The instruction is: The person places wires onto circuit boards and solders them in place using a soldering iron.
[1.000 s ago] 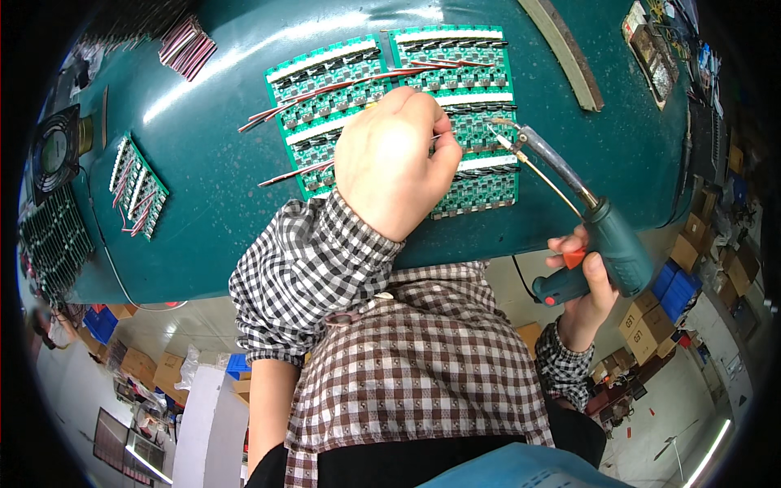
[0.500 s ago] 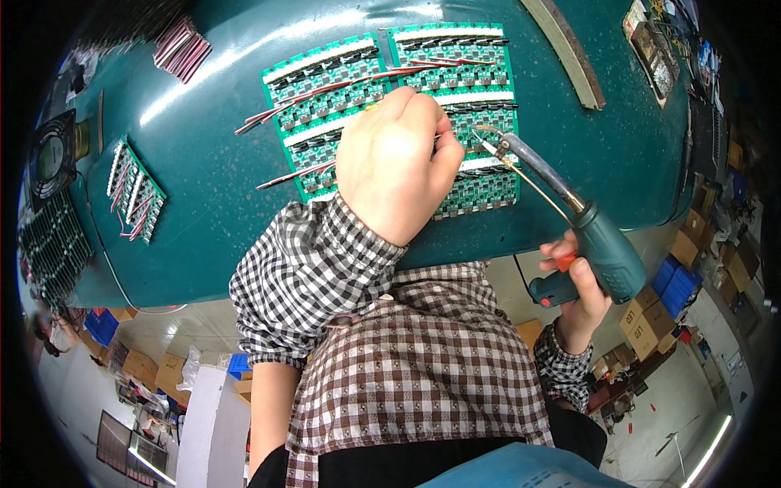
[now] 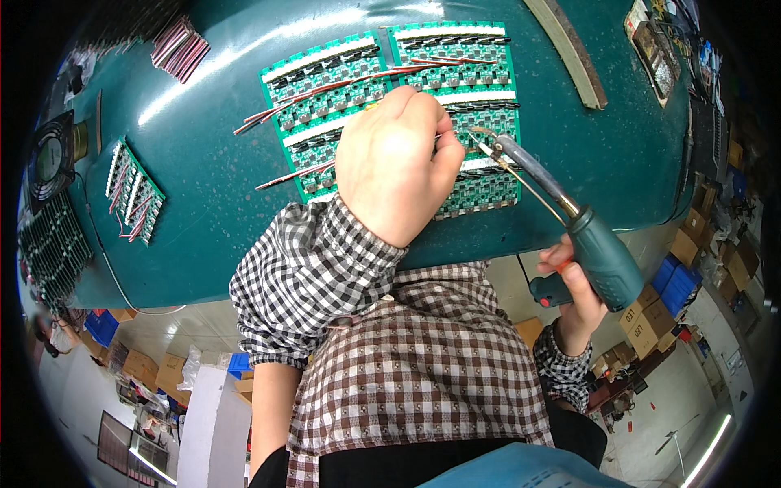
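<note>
Teal table (image 3: 203, 220): left hand (image 3: 396, 163) on circuit panel (image 3: 480, 106), right hand (image 3: 578, 301) gripping soldering gun (image 3: 598, 252)

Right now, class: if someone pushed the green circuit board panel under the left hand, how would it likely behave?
The circuit board panel looks thin and flat, so probably light and fairly stiff. It would likely slide on the smooth table, not roll. The left hand pinning it suggests it shifts easily.

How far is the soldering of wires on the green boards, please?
Done: several red wires already lie attached across the green circuit board panel. In hand: the left hand presses on the panel while the right hand holds the soldering gun, tip at the lower rows. Left: those lower right rows show no wires yet.
</note>
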The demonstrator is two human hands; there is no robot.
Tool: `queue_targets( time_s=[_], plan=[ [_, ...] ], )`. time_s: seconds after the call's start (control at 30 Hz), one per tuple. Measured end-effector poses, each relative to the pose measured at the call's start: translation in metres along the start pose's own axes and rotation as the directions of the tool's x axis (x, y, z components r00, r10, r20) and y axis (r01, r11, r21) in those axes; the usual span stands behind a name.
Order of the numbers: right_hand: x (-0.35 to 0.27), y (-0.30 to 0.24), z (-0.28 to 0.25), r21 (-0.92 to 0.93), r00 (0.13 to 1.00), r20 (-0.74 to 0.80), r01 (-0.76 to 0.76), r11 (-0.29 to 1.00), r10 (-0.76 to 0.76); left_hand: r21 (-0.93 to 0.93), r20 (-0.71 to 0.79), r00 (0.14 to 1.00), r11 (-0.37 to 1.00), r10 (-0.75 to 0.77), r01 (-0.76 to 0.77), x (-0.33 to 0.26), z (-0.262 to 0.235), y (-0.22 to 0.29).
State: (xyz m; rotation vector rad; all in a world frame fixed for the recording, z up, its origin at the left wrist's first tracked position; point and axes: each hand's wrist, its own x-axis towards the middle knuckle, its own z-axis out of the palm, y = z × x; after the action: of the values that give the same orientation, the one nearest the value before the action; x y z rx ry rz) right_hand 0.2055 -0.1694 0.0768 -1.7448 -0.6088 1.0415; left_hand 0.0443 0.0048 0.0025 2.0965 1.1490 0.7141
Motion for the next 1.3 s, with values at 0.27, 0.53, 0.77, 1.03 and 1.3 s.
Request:
queue_targets(
  time_s=[0.27, 0.53, 0.77, 1.03, 1.3],
  plan=[
    [-0.0004, -0.0011, 0.0044, -0.059, 1.0, 0.008, 0.009, 0.998, -0.009, -0.005, 0.009, 1.0, 1.0, -0.008, 0.008, 0.0002, -0.002, 0.0003],
    [0.0009, -0.0014, 0.0039, -0.021, 0.998, 0.05, 0.045, 0.999, -0.044, -0.015, 0.009, 1.0, 1.0, -0.02, 0.02, 0.0007, -0.0011, 0.001],
    [0.0, 0.0015, 0.0029, -0.043, 0.998, 0.05, 0.051, 0.998, -0.049, -0.016, 0.001, 1.0, 1.0, -0.006, 0.006, 0.0007, -0.0012, -0.0001],
    [-0.0005, 0.0012, 0.0043, -0.065, 0.997, 0.049, 0.055, 0.996, -0.051, -0.008, -0.017, 1.0, 1.0, 0.007, -0.007, 0.0006, -0.0004, 0.0],
    [0.0002, -0.0016, 0.0061, -0.05, 0.998, 0.064, 0.033, 0.998, -0.029, -0.019, -0.019, 1.0, 1.0, 0.006, -0.007, 0.0004, 0.0008, -0.0008]
  ],
)
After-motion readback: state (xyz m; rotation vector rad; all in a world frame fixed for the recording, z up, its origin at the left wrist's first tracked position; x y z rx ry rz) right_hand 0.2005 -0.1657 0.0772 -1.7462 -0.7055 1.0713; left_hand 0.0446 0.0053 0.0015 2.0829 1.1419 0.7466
